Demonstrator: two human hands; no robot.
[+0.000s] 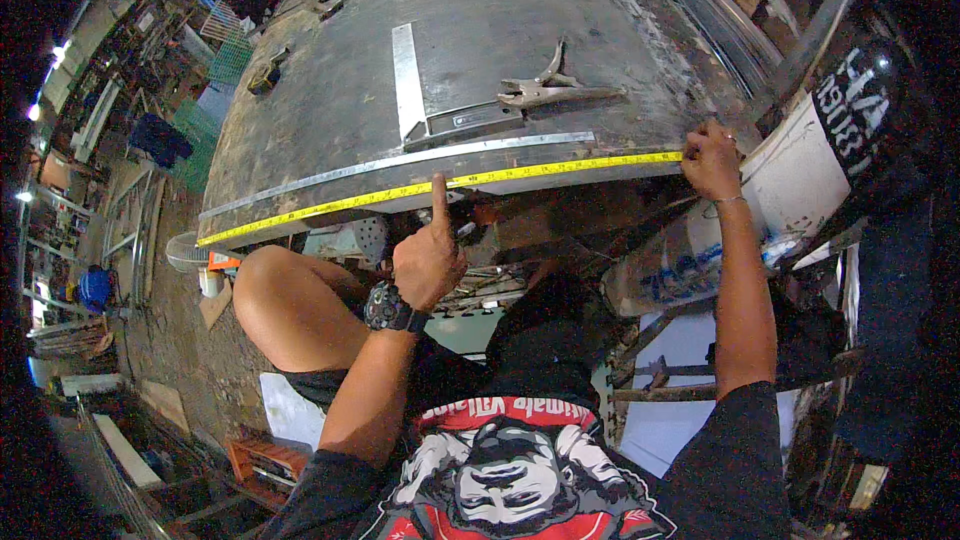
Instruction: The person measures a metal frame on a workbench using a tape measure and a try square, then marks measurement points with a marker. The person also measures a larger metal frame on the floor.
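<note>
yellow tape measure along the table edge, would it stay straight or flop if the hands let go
The yellow tape measure is a thin blade pinned by the left hand and right hand, so it would probably sag or slide off the worktable edge. It likely weighs little.
</note>
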